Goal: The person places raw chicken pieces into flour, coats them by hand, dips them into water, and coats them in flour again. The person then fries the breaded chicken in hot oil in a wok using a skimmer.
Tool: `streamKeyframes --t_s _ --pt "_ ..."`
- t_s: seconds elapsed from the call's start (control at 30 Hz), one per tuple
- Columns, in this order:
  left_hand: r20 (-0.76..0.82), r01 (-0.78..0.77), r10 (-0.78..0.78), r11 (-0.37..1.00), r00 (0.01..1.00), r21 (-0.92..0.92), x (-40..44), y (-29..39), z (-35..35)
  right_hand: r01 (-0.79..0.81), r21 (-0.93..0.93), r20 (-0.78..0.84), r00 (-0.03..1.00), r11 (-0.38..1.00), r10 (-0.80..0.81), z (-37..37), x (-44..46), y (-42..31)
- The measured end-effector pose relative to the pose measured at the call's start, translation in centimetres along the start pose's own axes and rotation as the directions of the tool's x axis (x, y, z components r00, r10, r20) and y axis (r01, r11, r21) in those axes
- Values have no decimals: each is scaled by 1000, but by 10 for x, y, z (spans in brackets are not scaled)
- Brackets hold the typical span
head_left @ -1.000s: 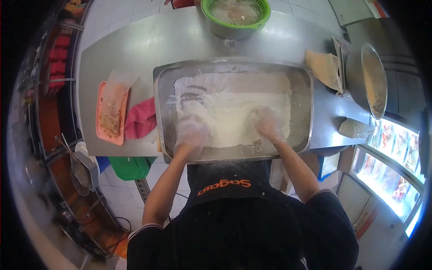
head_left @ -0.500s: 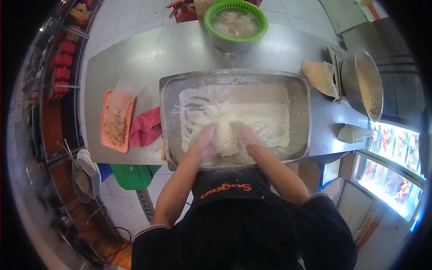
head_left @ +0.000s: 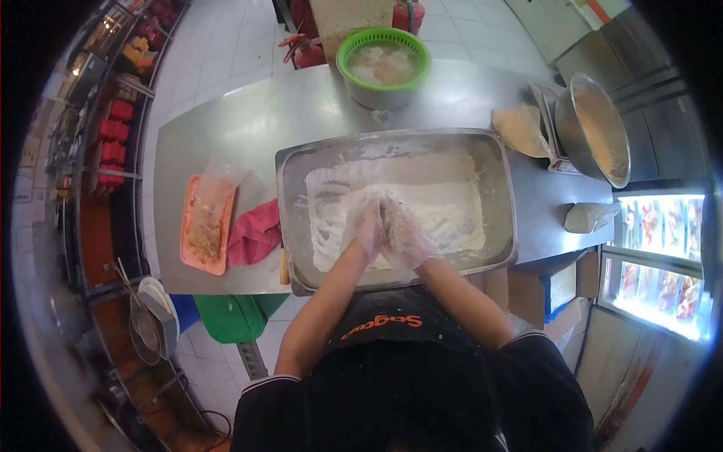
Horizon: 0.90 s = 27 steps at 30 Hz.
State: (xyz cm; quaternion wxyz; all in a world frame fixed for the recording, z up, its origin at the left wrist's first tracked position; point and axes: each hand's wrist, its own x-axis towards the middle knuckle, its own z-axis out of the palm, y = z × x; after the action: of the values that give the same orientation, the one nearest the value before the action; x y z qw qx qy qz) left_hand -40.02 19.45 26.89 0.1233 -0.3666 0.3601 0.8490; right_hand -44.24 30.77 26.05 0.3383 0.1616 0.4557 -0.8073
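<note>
A deep metal tray (head_left: 509, 203) in front of me holds a spread layer of white flour (head_left: 444, 194). Above that flour, my left hand (head_left: 367, 227) and my right hand (head_left: 413, 245), both in clear plastic gloves dusted white, are cupped together. Between the palms is a lumpy flour-coated piece (head_left: 392, 216), mostly covered by the fingers; its kind cannot be made out. Both hands are closed around it near the middle of the tray.
Left of the tray are a pink tray (head_left: 190, 245) with food and a plastic bag, and a red cloth (head_left: 254, 232). A green basket (head_left: 346, 75) in a bowl stands at the back. A metal bowl (head_left: 595, 132) and a folded bag (head_left: 589, 217) sit right.
My hands were apart, low in the flour around a white heap. Now they have come together and lifted, pressing the coated piece between them. The camera view has shifted slightly.
</note>
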Motion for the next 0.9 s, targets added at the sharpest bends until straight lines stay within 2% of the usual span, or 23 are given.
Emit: streamKeyframes --t_s 0.03,0.1,0.17,0.2,0.27,0.3,0.37,0.5,0.57,0.63,0.7,0.73,0.8,0.87,0.9 --pt "22 -288 296 906 955 310 -1 -3 2 -26 211 92 996 977 6 25 -12 -8" --pt "142 -534 563 631 814 563 2 1 1 -119 598 281 957 793 -68 27 -20 -19" --pt "92 -327 316 872 944 365 1 9 -13 -103 605 253 965 790 -68 28 -28 -36" --pt "98 -331 318 868 943 371 -6 16 -11 -90 612 217 975 786 -57 31 -33 -42" --pt "217 -316 252 884 943 344 -19 27 -3 -102 613 244 968 783 -65 33 -42 -52" --pt "226 -320 252 881 941 348 -26 31 2 -123 611 270 961 782 -59 33 -46 -55" --pt "175 -273 250 954 952 121 -38 37 9 -128 601 296 952 789 -71 33 -53 -57" --pt "202 -312 287 945 936 103 -23 39 -9 -109 538 345 933 836 -100 31 -56 -54" --pt "225 -378 327 893 918 245 -20 42 -17 -73 477 356 927 876 -117 27 -54 -53" --pt "218 -409 356 863 909 295 -16 41 -25 -35 413 370 920 910 -133 24 -53 -56" --pt "216 -436 382 831 899 344 -1 37 -40 66 179 370 920 982 -129 20 -57 -60" --pt "366 -638 526 576 768 511 8 36 -47 70 179 368 920 981 -133 20 -59 -63" --pt "535 -766 591 245 604 594 11 36 -49 111 121 403 902 986 -152 20 -65 -66" --pt "408 -704 625 343 665 622 0 42 -41 70 178 445 884 982 -144 19 -66 -68" --pt "409 -706 628 342 662 620 -4 46 -38 30 234 484 863 972 -143 21 -67 -71"
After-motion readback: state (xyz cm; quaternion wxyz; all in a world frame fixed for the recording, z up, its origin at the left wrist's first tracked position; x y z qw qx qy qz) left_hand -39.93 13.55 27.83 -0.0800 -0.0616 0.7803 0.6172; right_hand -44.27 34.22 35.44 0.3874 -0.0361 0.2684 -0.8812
